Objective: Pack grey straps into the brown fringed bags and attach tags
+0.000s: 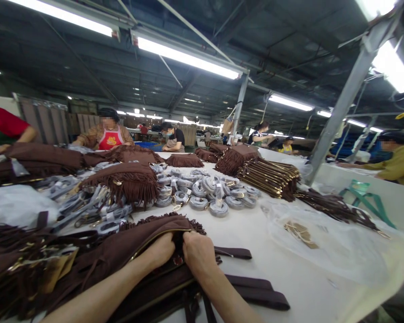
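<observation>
Both my hands are pushed into the open top of a brown fringed bag (144, 244) that lies flat on the white table (256, 237) in front of me. My left hand (161, 250) grips the near side of the opening, fingers curled inside and hidden. My right hand (199, 252) is closed on the edge beside it, fingers also out of sight in the bag. Dark brown straps (256, 289) run out from under my right forearm.
More fringed bags (128, 181) are heaped at the left and far end. Wrapped grey strap coils (205, 193) cover the table's middle. A stack of gold-edged pieces (272, 177) and a clear plastic bag (323, 242) lie right. Several people work at the far side.
</observation>
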